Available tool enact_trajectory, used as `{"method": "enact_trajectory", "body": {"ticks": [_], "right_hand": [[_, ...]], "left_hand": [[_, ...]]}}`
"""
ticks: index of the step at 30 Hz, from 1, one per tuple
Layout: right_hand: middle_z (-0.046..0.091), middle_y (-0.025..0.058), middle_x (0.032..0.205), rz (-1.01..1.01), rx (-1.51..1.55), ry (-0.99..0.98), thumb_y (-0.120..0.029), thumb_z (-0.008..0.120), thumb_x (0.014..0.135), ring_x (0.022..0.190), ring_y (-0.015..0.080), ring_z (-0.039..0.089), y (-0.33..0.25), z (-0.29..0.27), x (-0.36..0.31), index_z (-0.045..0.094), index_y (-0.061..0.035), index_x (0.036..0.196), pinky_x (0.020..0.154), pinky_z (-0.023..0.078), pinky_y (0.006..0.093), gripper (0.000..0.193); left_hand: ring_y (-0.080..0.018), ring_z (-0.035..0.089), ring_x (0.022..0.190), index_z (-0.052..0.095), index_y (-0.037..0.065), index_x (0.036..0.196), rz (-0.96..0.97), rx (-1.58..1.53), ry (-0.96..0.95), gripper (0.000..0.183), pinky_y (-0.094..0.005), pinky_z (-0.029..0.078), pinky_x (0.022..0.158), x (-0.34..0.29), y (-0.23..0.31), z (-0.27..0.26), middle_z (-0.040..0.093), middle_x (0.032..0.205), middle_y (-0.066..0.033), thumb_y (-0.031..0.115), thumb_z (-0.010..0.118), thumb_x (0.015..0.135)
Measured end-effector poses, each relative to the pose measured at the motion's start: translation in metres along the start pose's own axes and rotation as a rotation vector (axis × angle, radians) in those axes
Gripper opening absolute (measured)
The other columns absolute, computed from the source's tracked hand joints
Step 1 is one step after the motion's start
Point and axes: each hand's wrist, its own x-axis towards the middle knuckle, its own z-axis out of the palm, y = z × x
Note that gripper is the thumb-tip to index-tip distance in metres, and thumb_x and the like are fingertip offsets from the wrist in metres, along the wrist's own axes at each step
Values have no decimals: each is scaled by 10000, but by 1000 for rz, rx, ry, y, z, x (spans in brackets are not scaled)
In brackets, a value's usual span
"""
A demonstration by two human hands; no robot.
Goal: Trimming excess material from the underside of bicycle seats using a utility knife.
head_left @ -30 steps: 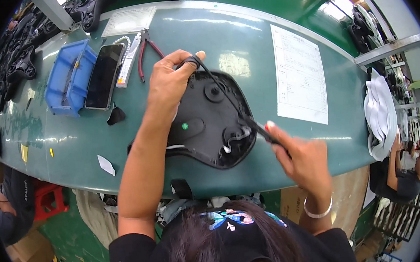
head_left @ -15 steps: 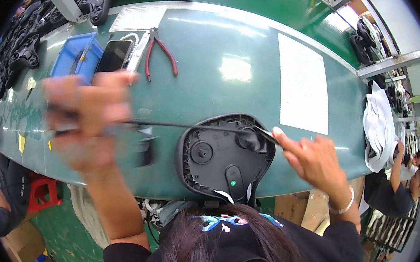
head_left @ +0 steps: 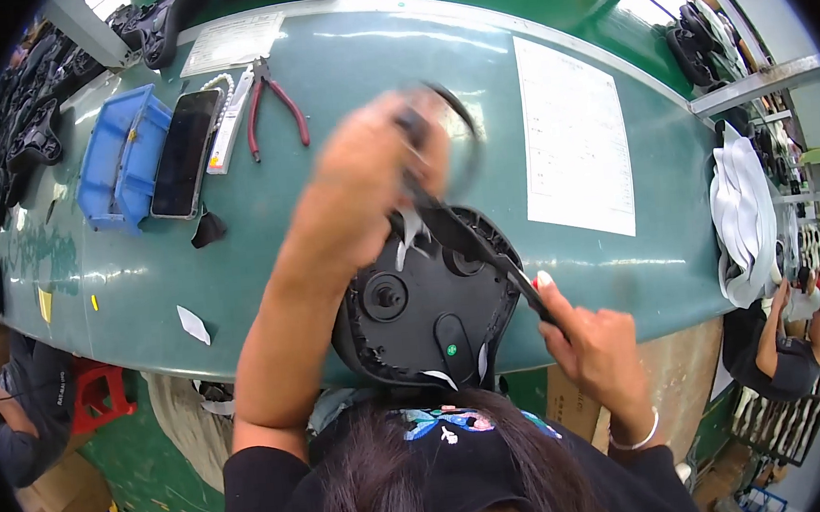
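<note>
A black moulded shell (head_left: 412, 329), rounded and saddle-like, lies underside up at the table's near edge, with a ragged inner rim and two round bosses. A long black strip (head_left: 462, 237) runs over its far right side, between my hands. My left hand (head_left: 373, 167) is raised above the shell's far edge, closed round the strip and smeared by motion; a dark piece shows at its fingers and a blurred loop beyond. My right hand (head_left: 594, 347), right of the shell, pinches the strip's lower end. A whitish scrap (head_left: 410, 236) hangs below my left hand.
Back left on the green table (head_left: 471, 65) are a blue bin (head_left: 119, 160), a phone (head_left: 187, 154) and red-handled pliers (head_left: 273, 112). Paper sheets (head_left: 575, 134) lie farther back. Black shells (head_left: 34, 143) crowd the far left. White sheets (head_left: 746, 212) stack at right. Co-workers (head_left: 784, 350) sit on both sides.
My left hand has swung from the far left to above the shell, and the strip is no longer stretched out leftward. My right hand has moved slightly down and left, still gripping the strip.
</note>
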Motion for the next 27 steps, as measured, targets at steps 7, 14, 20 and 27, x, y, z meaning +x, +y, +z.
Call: {"method": "enact_trajectory", "body": {"ticks": [7,14,20,27], "right_hand": [[681,169,916,394,653,27,-142,651,842,648,252,671,-15,22,-27,497,-126,1331,582,506,308,513],[609,114,1127,560,1131,558,-113,552,925,653,99,563,8,36,-12,390,-67,1388,542,485,206,493],[595,114,1100,524,1156,608,-115,514,944,666,99,558,-3,52,14,348,-35,1393,500,481,214,485],[635,114,1012,354,1143,324,-127,531,931,612,87,558,-21,61,59,390,-70,1375,477,457,211,469]], "left_hand": [[-182,585,666,604,108,910,341,571,292,177,-317,509,655,-9,10,-37,544,648,-24,284,593,892],[-186,630,822,649,24,961,-52,959,37,183,-306,475,784,-3,-50,-83,667,842,-99,128,577,828],[-238,572,903,592,89,966,427,1094,409,161,-337,443,786,15,-36,-98,606,914,-75,68,593,806],[-321,581,980,533,120,1144,-536,1019,-329,470,-424,464,825,-168,43,-123,587,1053,-113,52,627,688]]}}
